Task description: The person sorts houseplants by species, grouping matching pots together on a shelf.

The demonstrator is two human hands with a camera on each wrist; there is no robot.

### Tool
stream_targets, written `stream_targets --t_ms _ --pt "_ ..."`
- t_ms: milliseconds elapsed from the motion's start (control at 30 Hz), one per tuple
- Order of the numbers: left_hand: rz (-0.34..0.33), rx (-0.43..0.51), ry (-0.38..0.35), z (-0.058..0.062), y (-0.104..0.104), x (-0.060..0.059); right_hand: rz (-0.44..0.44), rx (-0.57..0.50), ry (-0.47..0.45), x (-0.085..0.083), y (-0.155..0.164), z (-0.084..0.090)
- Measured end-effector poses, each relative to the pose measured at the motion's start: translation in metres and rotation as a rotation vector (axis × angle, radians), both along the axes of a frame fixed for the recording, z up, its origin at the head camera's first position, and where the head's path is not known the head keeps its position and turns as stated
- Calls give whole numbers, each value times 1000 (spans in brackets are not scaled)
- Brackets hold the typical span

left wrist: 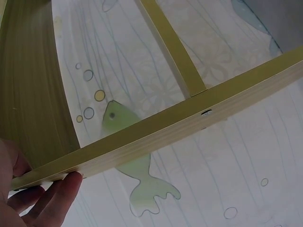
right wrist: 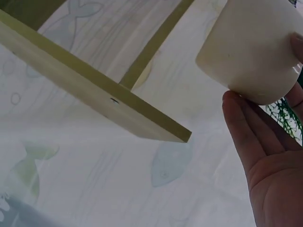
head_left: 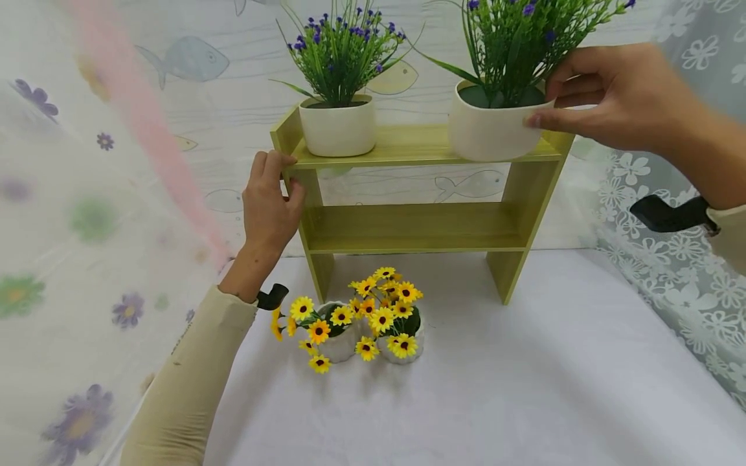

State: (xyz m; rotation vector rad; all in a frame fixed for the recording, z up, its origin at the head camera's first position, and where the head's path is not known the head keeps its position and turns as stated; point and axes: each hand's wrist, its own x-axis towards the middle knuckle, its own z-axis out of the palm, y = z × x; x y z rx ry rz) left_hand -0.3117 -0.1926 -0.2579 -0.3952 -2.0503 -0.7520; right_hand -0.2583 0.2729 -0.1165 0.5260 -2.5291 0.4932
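Fingers of the left hand (head_left: 269, 207) are curled round the shelf's (head_left: 408, 145) left front corner; the white pot (head_left: 489, 129) at its right end is pinched by the right hand (head_left: 612, 97).

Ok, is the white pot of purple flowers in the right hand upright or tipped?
Upright: white pot of purple flowers sits level at the green wooden shelf, right hand gripping its rim.

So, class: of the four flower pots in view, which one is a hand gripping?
The purple-flowered pot at the right end of the shelf's top board: the right hand pinches its rim. The other purple pot and the two yellow-flowered pots stand untouched.
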Motion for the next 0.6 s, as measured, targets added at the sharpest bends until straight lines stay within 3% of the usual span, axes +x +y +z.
stream_targets --t_ms 133,267,600 --pt "1 1 3 -1 0 0 -45 -41 -75 -13 0 4" --pt "-1 1 17 -2 0 -1 -33 -131 -161 -25 0 6" --pt "-1 -9 38 -3 0 -2 -7 -178 -230 -44 7 1"
